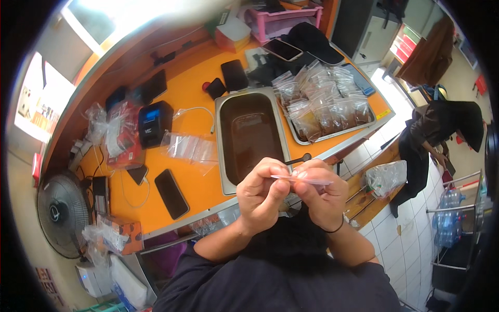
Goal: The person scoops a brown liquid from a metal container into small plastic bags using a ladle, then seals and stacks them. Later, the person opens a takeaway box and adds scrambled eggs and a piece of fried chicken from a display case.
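Observation:
My left hand and my right hand meet in front of my chest, thumbs and fingers pinching the edge of a small clear plastic bag. Most of the bag is hidden behind my fingers. Just beyond them is a steel food pan holding dark brown liquid. A black utensil with a rounded end shows over the pan's near right corner, partly covered by my hands. To the right, a metal tray carries several zip bags with brown contents. Flat, empty-looking zip bags lie left of the pan.
On the orange table are a phone, a small black device with a lit screen and a black cap. A fan stands far left. At right, a person is near a wooden bench.

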The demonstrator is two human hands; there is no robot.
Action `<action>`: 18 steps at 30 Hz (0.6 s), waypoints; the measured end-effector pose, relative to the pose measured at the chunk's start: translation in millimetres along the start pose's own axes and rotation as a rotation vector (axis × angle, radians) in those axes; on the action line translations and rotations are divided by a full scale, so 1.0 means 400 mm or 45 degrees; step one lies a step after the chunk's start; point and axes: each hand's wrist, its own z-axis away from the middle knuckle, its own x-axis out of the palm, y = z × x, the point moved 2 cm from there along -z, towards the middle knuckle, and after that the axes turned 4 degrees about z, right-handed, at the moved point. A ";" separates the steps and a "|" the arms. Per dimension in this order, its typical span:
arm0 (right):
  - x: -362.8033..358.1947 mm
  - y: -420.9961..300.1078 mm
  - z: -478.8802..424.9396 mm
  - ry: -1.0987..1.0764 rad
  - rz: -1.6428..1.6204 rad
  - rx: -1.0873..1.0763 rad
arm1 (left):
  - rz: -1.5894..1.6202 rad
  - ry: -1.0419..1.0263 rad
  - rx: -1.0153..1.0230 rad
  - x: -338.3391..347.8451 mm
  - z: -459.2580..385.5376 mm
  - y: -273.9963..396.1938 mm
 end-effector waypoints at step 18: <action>-0.250 0.033 0.039 0.039 0.062 0.589 | -0.514 -0.165 -0.103 -0.073 0.004 0.003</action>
